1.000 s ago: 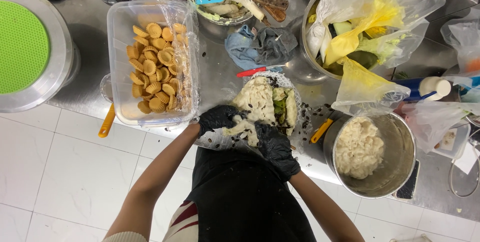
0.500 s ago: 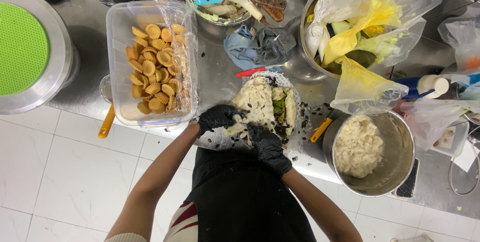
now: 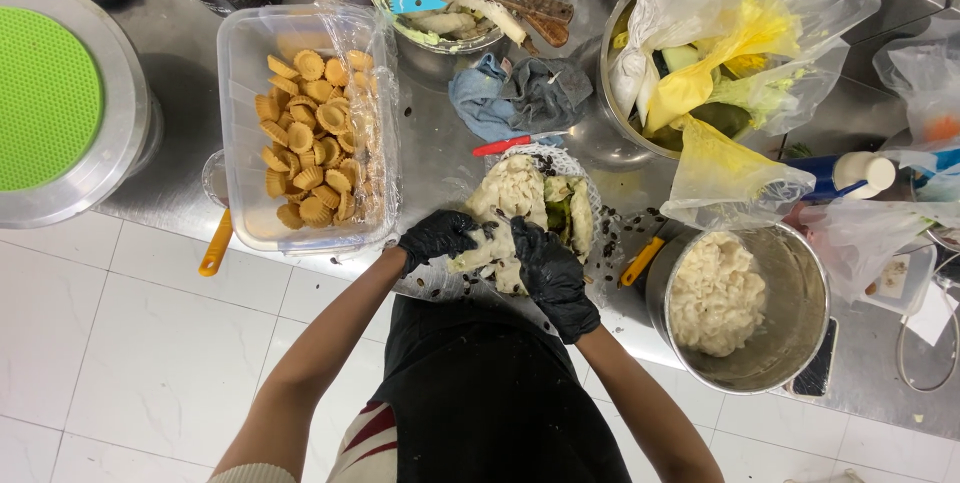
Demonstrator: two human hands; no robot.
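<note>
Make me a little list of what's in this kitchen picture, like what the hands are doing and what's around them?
Left hand: left hand, black glove, gripping the pale fruit
Right hand: right hand, black glove, pressed on the same fruit
Fruit: creamy flesh, some green skin, lying on a mesh tray
Right of hands: metal pot filled with pale pulp
Left of hands: clear tub of small golden tart shells
Behind: blue-grey cloth; metal bowl stuffed with plastic bags and peels
Far left: round green mat
</note>
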